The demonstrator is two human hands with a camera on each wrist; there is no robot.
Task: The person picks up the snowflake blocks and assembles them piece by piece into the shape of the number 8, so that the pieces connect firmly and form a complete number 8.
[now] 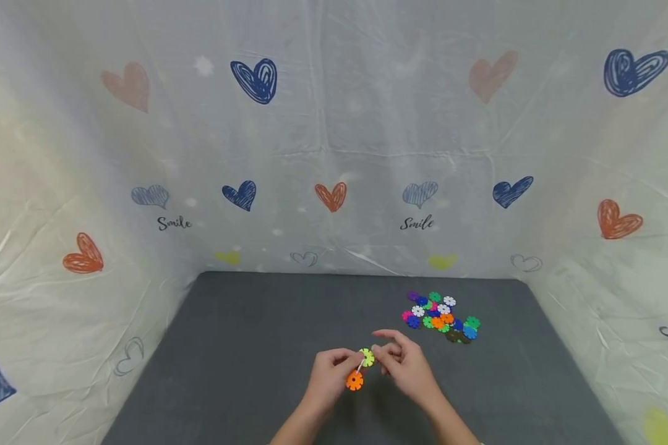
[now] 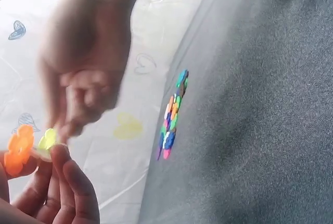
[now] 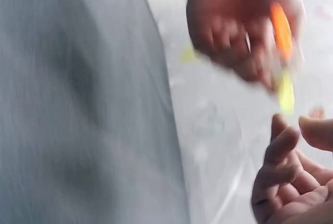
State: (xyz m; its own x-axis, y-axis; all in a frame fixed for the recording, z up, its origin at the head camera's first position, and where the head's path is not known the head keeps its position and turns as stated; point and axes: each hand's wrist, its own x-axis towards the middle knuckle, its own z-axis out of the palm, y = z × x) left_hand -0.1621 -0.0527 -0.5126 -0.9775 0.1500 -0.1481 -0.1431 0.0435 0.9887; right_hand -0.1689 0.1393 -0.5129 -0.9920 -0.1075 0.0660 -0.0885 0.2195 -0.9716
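Note:
My left hand [image 1: 325, 376] pinches a small joined set of notched plastic discs near the middle front of the table. An orange disc [image 1: 354, 385] hangs at the lower end, and a yellow-green disc [image 1: 370, 357] sits at the upper end. Between them a whitish piece [image 1: 359, 366] shows nearly edge-on, partly hidden by the fingers. In the right wrist view, my right hand [image 3: 291, 177] has its thumb and fingertips apart, with nothing between them, just beside the yellow-green disc [image 3: 285, 95]. Its index finger extends forward in the head view.
Farther back on the right, a loose pile of notched discs [image 1: 443, 309] in many colours lies on the dark grey table [image 1: 245, 346]. A pale curtain [image 1: 356, 123] printed with hearts stands behind the table and along both sides.

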